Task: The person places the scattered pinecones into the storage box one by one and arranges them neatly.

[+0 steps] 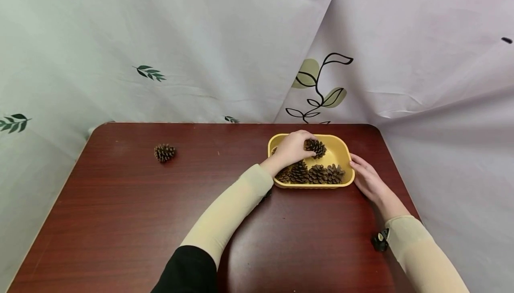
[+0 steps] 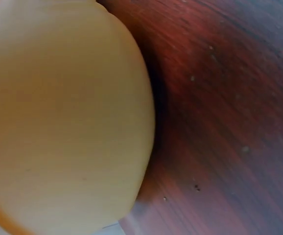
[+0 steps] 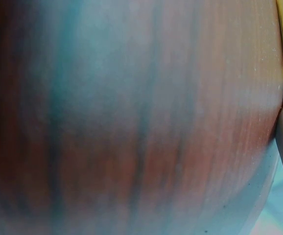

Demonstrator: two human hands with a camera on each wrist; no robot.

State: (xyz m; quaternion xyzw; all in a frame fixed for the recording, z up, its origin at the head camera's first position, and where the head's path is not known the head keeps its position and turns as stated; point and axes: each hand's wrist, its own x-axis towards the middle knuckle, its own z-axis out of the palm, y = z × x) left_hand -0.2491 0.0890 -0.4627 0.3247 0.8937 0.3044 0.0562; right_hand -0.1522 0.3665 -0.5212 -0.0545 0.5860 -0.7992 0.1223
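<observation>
Head view: one pine cone point(image 1: 315, 147) is gripped by the curled left hand point(image 1: 292, 149) inside the yellow tray point(image 1: 342, 150), whose three-o'clock rim is touched by the flat, relaxed right hand point(image 1: 367, 178). Several cones point(image 1: 317, 174) already lie inside; a stray cone point(image 1: 164, 152) is left at nine o'clock on the table point(image 1: 120, 221).

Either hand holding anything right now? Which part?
The left hand grips a pine cone by its left end, over the yellow tray. The right hand holds nothing; its straight fingers rest against the tray's right side.
</observation>
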